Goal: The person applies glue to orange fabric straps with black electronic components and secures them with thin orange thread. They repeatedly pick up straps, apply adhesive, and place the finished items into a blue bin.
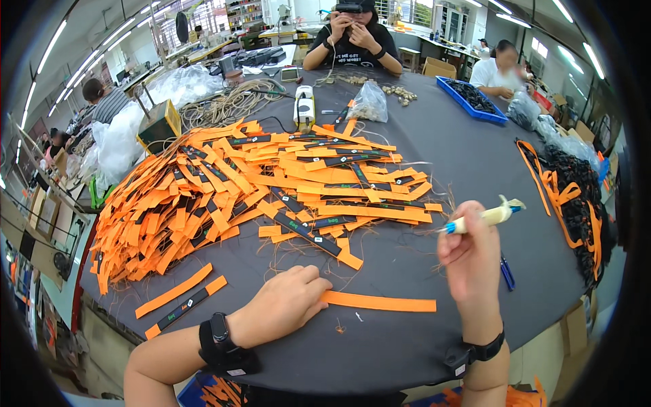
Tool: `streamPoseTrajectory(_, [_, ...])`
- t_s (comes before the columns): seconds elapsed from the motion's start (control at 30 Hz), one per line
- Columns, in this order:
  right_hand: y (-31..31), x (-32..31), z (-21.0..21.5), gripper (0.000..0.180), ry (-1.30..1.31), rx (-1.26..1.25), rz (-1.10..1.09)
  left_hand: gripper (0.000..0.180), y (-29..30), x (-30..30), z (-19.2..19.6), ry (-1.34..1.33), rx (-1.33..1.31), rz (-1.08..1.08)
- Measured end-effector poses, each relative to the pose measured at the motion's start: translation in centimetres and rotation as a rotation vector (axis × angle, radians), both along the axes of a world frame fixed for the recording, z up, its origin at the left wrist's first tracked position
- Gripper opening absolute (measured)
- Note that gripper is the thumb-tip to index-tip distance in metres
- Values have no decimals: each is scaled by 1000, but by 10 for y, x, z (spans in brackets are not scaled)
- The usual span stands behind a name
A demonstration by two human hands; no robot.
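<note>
My left hand (288,302) rests on the dark table with its fingers curled over the left end of an orange webbing strap (380,301), which lies flat to the right. A loose bit of orange thread lies just below the strap. Raised above the table, my right hand (471,254) grips a slim cream-coloured tool (494,216), apparently wrapped, with blue at both ends. Its exact kind I cannot tell. Beyond both hands spreads a large heap of orange straps (224,190), several with black labelled sections. Two more strips (175,292) lie left of my left forearm.
Dark blue snips or a pen (507,273) lie right of my right hand. Black and orange straps (576,203) pile up at the right edge. Farther back are a blue tray (471,100), a plastic bag (369,103), rope coils (234,100) and a white-yellow device (304,108). A co-worker (352,41) sits opposite.
</note>
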State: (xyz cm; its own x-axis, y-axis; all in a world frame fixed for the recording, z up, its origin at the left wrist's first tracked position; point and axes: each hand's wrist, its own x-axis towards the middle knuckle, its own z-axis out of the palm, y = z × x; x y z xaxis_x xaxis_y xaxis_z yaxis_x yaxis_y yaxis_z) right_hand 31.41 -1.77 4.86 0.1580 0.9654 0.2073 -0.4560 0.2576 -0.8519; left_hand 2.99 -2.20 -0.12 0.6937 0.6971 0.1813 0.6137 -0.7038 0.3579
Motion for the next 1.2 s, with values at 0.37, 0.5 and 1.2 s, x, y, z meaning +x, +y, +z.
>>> streamPoseTrajectory(0.37, [-13, -55, -63, 12, -164, -381, 340, 32, 4, -4, 15, -147, -329, 4])
streamPoseTrajectory(0.5, [-7, -53, -68, 13, 49, -422, 306, 25, 11, -3, 7, -176, -278, -119])
streamPoseTrajectory(1.2, [-19, -61, -67, 14, -378, -301, 327, 14, 15, -11, 1, -78, -201, -168])
